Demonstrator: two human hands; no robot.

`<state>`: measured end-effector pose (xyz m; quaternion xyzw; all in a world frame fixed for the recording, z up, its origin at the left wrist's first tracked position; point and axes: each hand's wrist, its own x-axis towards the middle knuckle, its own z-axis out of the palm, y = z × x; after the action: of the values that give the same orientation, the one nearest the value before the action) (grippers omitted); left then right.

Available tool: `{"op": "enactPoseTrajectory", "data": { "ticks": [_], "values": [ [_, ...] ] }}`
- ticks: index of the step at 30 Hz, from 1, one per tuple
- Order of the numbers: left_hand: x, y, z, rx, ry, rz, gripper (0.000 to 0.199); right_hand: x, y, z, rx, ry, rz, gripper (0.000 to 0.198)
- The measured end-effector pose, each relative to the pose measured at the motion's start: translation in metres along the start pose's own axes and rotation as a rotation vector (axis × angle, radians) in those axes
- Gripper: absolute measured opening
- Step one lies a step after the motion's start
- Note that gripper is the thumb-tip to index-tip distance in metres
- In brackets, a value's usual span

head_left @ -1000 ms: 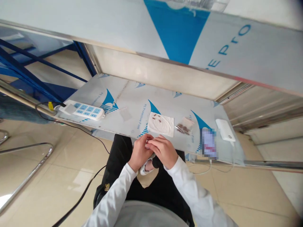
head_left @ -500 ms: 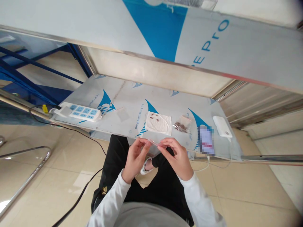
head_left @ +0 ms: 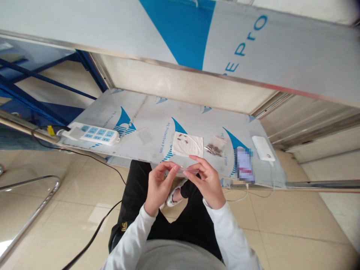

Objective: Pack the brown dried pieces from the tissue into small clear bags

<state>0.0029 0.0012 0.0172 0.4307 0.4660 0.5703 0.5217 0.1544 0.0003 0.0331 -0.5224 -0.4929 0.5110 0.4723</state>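
Observation:
My left hand [head_left: 162, 182] and my right hand [head_left: 204, 180] meet just in front of the shelf's front edge, above my lap. Between their thumbs and forefingers they pinch a small clear plastic bag [head_left: 182, 168], its edge stretched from one hand to the other; much of it is hard to make out. Beyond the hands lies a white cloth [head_left: 189, 147] with several small brown pieces [head_left: 182, 137] on its upper left part. Right of the cloth rests a clear zip bag [head_left: 216, 145] filled with more brown pieces.
A white power strip [head_left: 98, 134] sits at the shelf's left end, near a flat clear bag [head_left: 144, 135]. On the right are a phone [head_left: 244, 165] and a white power bank [head_left: 263, 148] with cables. A film-covered upper shelf [head_left: 112, 30] overhangs the back.
My hands have shifted slightly left with the clear bag. My right hand's fingers are spread a little wider and raised. The view has tilted slightly; the things on the shelf lie as before.

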Motion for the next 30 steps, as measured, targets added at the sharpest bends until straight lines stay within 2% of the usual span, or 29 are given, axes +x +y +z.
{"op": "enactPoseTrajectory", "data": {
  "ticks": [2, 6, 13, 19, 26, 30],
  "values": [
    [0.001, 0.001, 0.001, 0.022, 0.025, 0.012, 0.011, 0.002, 0.0, -0.001, 0.026, -0.023, 0.028, 0.047],
    [0.0, 0.002, 0.001, 0.025, 0.09, 0.012, 0.013, 0.004, 0.002, 0.0, 0.036, -0.029, 0.086, 0.021],
    [0.004, 0.001, -0.006, 0.024, -0.107, -0.029, 0.014, 0.002, -0.004, 0.0, -0.147, -0.033, -0.023, 0.019],
    [0.002, 0.001, -0.003, 0.04, -0.04, 0.014, 0.014, 0.0, 0.001, 0.002, -0.005, -0.05, 0.039, 0.022],
    [0.001, 0.001, -0.01, 0.04, -0.157, -0.039, 0.016, -0.001, 0.005, -0.003, -0.085, -0.035, 0.022, 0.022],
    [0.001, -0.001, -0.014, 0.042, -0.097, -0.036, 0.014, -0.003, 0.006, -0.006, -0.048, -0.072, 0.047, 0.024]
  ]
}}
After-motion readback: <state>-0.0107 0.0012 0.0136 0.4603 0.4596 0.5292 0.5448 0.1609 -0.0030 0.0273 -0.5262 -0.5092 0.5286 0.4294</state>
